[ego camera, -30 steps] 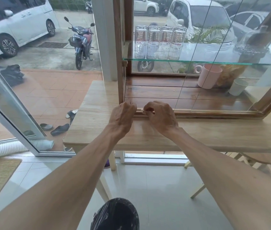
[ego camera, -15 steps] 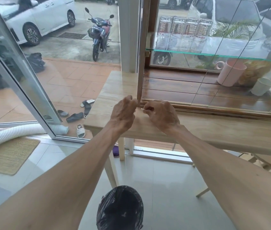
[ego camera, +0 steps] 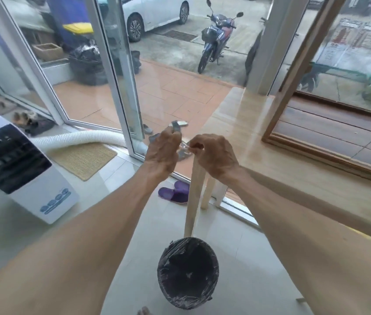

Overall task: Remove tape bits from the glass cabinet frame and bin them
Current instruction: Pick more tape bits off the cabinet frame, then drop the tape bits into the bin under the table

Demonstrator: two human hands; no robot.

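Note:
My left hand (ego camera: 163, 151) and my right hand (ego camera: 214, 155) are held close together in the air, left of the wooden table's corner. Between their fingertips is a small clear tape bit (ego camera: 185, 147), pinched from both sides. The bin (ego camera: 188, 272), lined with a black bag, stands on the floor below and nearer to me. The wooden frame of the glass cabinet (ego camera: 293, 73) rises on the table to the right, apart from both hands.
The light wooden table (ego camera: 282, 160) fills the right side, its pale legs (ego camera: 194, 196) standing just behind the bin. A white air cooler (ego camera: 21, 169) with a ribbed hose (ego camera: 84, 138) sits at left. Purple slippers (ego camera: 175, 193) lie on the tiled floor near the glass door.
Both hands have left the cabinet's lower frame rail and moved left, off the table, holding a tape bit. My view has turned left and down, bringing the bin fully into sight.

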